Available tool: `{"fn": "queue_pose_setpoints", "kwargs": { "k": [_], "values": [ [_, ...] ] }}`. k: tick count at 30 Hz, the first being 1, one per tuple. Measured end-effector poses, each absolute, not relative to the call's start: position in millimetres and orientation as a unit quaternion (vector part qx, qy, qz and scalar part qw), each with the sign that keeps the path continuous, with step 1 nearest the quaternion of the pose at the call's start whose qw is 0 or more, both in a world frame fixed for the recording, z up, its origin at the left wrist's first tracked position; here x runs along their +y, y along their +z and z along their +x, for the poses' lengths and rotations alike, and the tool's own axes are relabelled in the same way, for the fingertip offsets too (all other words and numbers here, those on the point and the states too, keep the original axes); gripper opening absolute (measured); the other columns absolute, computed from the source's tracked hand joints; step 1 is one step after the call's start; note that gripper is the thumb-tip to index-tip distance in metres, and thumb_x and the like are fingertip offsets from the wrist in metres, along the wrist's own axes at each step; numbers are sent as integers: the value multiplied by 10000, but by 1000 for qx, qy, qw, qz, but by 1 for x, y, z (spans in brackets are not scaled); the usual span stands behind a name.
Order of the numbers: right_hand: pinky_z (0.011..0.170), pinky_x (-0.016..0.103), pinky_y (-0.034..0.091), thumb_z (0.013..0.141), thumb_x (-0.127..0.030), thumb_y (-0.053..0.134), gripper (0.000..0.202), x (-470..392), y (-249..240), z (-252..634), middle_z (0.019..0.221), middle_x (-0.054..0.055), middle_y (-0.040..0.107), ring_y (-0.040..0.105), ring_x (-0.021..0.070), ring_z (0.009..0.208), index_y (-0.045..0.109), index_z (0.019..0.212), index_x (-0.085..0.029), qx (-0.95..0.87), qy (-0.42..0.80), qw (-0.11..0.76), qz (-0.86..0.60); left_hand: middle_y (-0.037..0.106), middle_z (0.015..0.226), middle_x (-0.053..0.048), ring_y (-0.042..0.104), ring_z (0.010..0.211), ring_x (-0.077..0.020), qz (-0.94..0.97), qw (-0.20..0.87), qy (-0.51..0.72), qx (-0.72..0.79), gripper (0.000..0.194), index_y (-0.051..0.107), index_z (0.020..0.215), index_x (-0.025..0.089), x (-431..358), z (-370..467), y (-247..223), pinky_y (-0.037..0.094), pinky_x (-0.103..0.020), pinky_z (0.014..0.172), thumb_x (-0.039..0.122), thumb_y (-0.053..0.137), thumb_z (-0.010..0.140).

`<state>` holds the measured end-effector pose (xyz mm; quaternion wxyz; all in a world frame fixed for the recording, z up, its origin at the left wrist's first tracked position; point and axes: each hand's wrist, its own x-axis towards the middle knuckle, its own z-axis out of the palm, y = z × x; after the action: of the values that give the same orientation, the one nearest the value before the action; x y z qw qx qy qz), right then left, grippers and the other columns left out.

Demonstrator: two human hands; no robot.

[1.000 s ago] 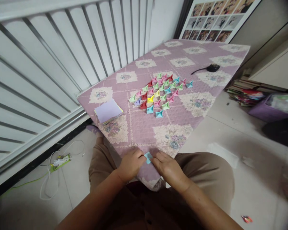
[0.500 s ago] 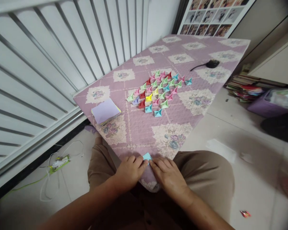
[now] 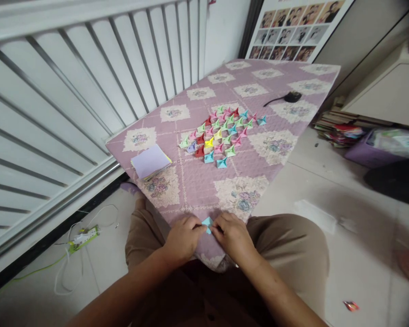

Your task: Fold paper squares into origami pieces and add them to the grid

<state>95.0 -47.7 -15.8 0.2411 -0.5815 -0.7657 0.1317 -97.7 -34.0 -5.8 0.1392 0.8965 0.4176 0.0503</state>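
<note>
A small light-blue folded paper (image 3: 207, 223) lies at the near corner of a purple quilted table cover (image 3: 204, 181). My left hand (image 3: 183, 238) pinches its left side and my right hand (image 3: 232, 235) pinches its right side, fingertips meeting over it. Most of the paper is hidden by my fingers. Farther up the cover, several folded paper pieces (image 3: 221, 134) in red, pink, green, blue and yellow lie in rows. A stack of square paper sheets (image 3: 151, 161), lilac on top, rests to the left of them.
A black corded object (image 3: 291, 96) lies at the far right of the cover. White railing bars (image 3: 88, 81) run along the left. Books and a purple bin (image 3: 368, 152) sit on the floor at right; a green power strip (image 3: 83, 237) with cables lies at left.
Both hands have closed in tighter over the blue paper, the right fingers now curled on it. The camera view shifted slightly; the folded pieces and the stack stay put.
</note>
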Motion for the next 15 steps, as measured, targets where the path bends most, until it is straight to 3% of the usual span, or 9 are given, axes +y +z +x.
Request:
{"fn": "queue_pose_setpoints", "kwargs": {
  "k": [3,10,13,15],
  "values": [
    [674,297,409,826,-202,629,113,-49,-16,95,746,27,585,534,182,737,583,723,-211,-768,126,254,-574,596,1065,-43,557,939,-167,845,214,81,484,205,616,1075,217,-26,-90,1,460,-285,818,208,496,909],
    [678,316,407,834,-215,622,78,-53,-17,94,784,39,593,534,196,744,566,781,-203,-752,102,290,-583,584,980,-55,563,913,-193,817,218,32,533,105,604,923,190,-13,-74,11,442,-313,799,258,601,845],
    [707,332,418,834,-211,626,44,-54,-20,94,816,46,603,542,209,779,597,864,-196,-747,111,293,-587,587,946,-45,556,912,-197,821,222,37,525,83,601,881,194,-11,-73,9,435,-313,806,240,620,815],
    [736,344,430,822,-201,640,149,-54,-22,94,857,55,615,550,218,813,611,967,-187,-746,119,295,-585,588,934,-40,551,905,-195,817,227,46,528,89,597,877,194,-10,-73,7,432,-316,811,222,626,797]
  ]
}}
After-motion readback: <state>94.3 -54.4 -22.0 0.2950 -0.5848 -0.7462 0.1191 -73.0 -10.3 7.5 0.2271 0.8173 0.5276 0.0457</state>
